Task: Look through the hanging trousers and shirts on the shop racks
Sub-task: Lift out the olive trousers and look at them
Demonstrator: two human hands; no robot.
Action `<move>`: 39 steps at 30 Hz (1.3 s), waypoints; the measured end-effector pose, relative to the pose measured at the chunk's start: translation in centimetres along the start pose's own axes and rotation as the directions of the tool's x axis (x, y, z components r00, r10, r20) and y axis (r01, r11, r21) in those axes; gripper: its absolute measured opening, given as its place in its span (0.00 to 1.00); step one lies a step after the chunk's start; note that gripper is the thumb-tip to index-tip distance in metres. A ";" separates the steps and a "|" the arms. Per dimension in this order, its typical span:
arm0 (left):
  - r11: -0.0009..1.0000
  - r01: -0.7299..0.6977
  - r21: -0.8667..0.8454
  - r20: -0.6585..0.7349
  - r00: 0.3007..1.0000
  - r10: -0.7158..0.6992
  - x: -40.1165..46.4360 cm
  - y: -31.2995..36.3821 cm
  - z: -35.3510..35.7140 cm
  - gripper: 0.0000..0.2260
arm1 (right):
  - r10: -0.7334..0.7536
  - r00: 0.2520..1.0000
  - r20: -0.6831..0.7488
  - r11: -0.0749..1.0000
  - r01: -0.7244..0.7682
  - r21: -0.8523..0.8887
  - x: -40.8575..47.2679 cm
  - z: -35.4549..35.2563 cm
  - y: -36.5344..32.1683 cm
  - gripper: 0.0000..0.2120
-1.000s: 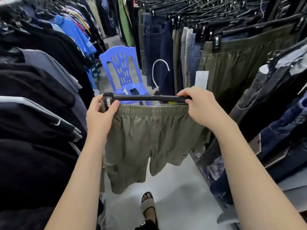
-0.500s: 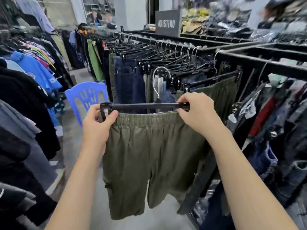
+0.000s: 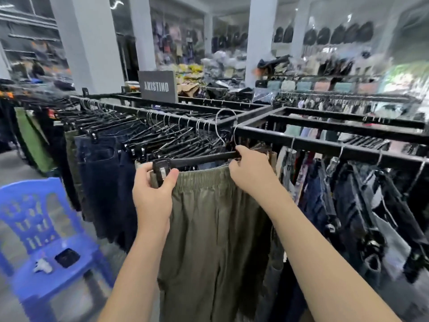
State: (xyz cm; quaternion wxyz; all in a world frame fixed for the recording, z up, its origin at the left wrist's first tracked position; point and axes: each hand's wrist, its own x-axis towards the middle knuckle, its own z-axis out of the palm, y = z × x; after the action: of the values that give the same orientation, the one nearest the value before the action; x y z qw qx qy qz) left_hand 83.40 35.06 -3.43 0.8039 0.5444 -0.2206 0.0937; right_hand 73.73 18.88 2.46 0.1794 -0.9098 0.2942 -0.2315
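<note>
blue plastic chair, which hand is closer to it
Left. The left hand grips the clip end of the hanger, on the side toward the blue plastic chair; the right hand holds the hanger's other end, farther away by the rack.

Both bare forearms reach up and forward from the near edge. Left hand (image 3: 153, 191) pinches the left clip end of a black clip hanger (image 3: 197, 158), thumb in front. Right hand (image 3: 251, 173) grips its right end, fingers curled over, wrist bent.

White pillars (image 3: 92, 43), blue plastic chair (image 3: 41, 228)
</note>
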 end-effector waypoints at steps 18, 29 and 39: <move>0.932 -0.013 0.363 0.269 0.959 -0.091 -0.4 -3.1 9.0 0.18 | 0.351 0.919 0.179 0.898 -0.385 0.214 4.7 -1.4 2.4 0.27; 0.852 -0.107 0.513 0.464 0.869 -0.170 -2.0 -5.3 8.2 0.16 | 0.360 0.914 0.187 0.920 -0.381 0.090 4.7 1.2 3.6 0.17; 0.883 0.058 0.465 0.725 0.547 -0.418 1.0 -1.2 5.2 0.13 | 0.365 0.928 0.082 0.930 -0.359 -0.078 3.7 1.3 3.2 0.15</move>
State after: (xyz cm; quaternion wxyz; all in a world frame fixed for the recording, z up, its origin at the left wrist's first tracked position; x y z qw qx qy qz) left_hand 83.39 29.77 -2.36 0.4940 0.6986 -0.4608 -0.2356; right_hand 75.61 14.41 1.06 0.2049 -0.8550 0.4549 -0.1418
